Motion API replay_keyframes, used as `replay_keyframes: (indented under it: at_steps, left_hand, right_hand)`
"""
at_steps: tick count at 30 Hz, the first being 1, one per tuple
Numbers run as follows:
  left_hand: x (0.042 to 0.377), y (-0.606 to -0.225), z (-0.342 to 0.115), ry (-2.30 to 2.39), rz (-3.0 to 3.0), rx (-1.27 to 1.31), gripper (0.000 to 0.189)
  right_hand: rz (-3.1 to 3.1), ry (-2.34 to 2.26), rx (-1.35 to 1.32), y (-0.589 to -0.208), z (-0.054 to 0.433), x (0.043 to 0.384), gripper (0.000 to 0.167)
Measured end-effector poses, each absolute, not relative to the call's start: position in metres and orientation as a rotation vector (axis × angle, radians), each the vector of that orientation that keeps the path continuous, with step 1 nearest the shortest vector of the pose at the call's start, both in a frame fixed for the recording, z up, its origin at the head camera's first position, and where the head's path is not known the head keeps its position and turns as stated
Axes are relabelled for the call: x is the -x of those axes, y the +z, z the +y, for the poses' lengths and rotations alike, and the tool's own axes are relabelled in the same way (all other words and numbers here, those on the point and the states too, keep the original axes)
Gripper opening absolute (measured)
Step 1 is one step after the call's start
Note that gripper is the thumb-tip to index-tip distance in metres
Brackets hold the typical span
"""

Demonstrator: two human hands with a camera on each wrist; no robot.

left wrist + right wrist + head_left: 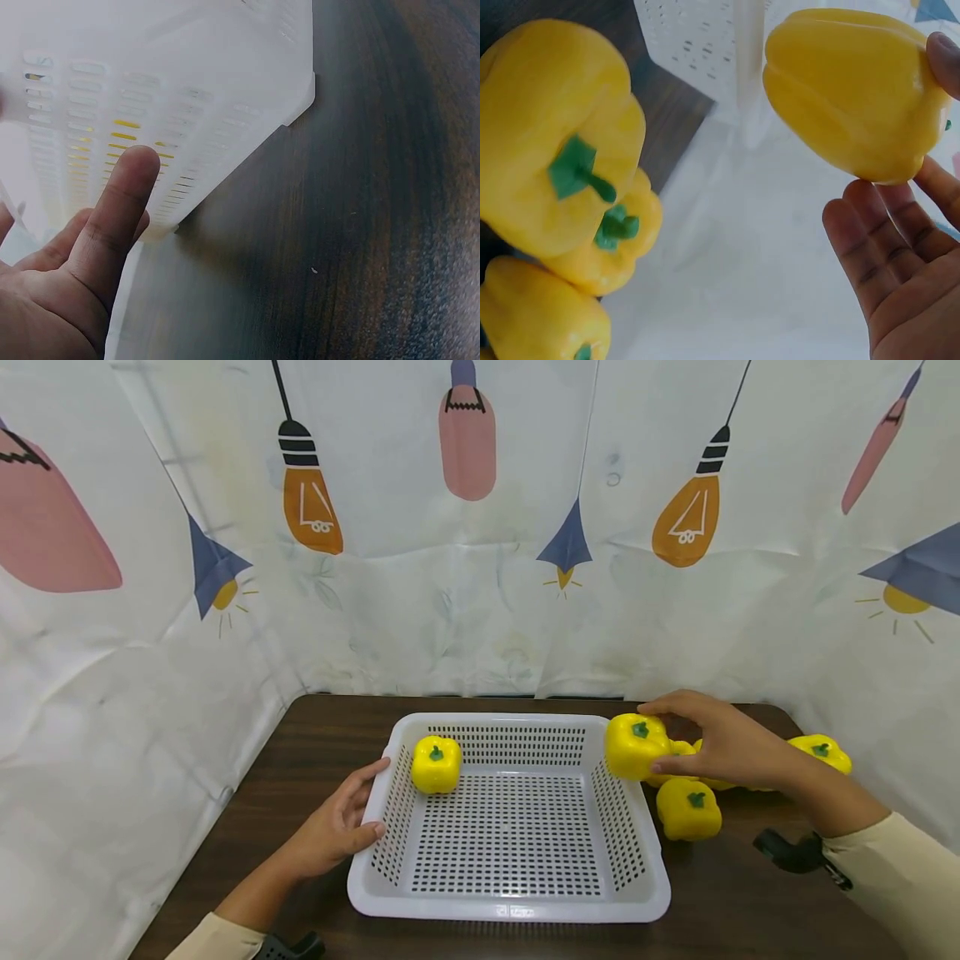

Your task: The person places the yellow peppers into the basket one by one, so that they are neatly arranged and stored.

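My right hand [723,739] holds a yellow bell pepper [636,746] by its side, between thumb and fingers, over the right rim of a white perforated plastic basket [510,911]. The right wrist view shows this bell pepper [855,94] up in the air, with the lower fingers relaxed beneath it. At the basket's left rim, my left hand [333,822] touches with extended fingertips and thumb. Seen from the left wrist, its fingers [124,199] lie against the slotted outer wall. Another yellow bell pepper [436,764], green stem up, sits inside the basket's back left corner.
Right of the basket, several more yellow bell peppers lie together, among them a front one [688,810] and a far right one [820,750]. The dark wooden table [300,752] carries everything. A white printed curtain [420,627] hangs behind it and along the sides.
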State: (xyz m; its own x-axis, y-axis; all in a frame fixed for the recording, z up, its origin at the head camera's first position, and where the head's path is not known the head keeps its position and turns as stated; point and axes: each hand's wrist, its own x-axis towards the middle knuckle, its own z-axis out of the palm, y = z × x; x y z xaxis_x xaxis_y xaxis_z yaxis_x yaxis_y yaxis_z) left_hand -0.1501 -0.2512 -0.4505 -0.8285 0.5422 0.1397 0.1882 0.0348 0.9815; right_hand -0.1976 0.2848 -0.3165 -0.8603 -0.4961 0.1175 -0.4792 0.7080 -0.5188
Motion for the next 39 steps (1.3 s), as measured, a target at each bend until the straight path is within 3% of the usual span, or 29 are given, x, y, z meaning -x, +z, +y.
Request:
replay_keyframes:
  at_steps: [39]
  left_hand:
    - [0.150, -0.448, -0.252, 1.860, 2.039, -0.673, 0.085]
  right_hand:
    - [2.773, -0.820, 1.060, -0.320, 0.204, 0.208, 0.075]
